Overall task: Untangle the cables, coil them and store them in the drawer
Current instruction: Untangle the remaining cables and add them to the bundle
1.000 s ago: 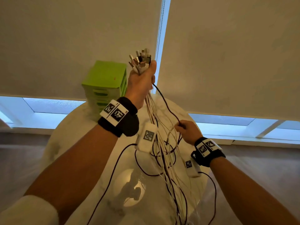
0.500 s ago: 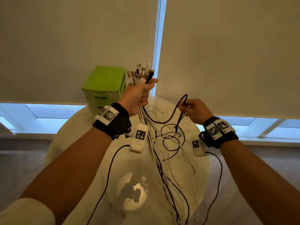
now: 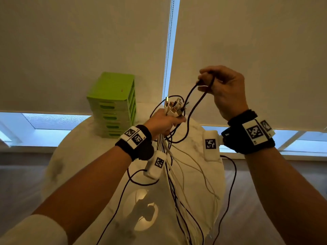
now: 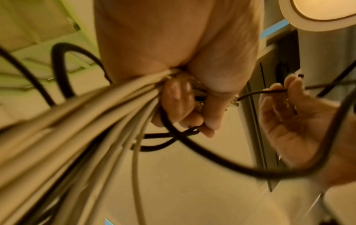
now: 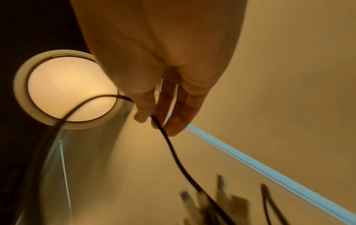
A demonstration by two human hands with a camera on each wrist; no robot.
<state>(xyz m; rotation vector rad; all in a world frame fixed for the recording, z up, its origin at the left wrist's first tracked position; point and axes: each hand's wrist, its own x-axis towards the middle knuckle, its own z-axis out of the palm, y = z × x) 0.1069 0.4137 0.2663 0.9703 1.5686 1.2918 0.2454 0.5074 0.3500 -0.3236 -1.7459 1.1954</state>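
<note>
Since the earlier frames the right hand [image 3: 223, 91] has risen well above the left hand [image 3: 163, 123] and drawn a loop of the thin black cable [image 3: 192, 105] up out of the bunch, while the left hand has sunk from in front of the blind to just above the table edge

That left hand is closed in a fist around the bundle of white and black cables [image 3: 172, 175], gripping them just below their cluster of white and metal plugs [image 3: 174, 106], which stick up out of the fist. From the left wrist view the fingers [image 4: 178, 97] are curled tight round the pale strands [image 4: 80, 137]. Below the fist the bundle hangs down over the round white marble-look table [image 3: 85, 151] and runs out of view at the bottom

The right hand pinches the black cable between thumb and fingertips, the loop bending over the fingers with both strands dropping back towards the left fist; the right wrist view shows the cord [image 5: 173, 150] passing between thumb and fingers [image 5: 178, 115]

At the far left of the table stands the lime-green plastic drawer unit [image 3: 113, 105], all of its drawers closed, well apart from both hands. Behind it hang beige roller blinds [image 3: 79, 46] with a bead chain [image 3: 169, 43] in the gap between them
</note>
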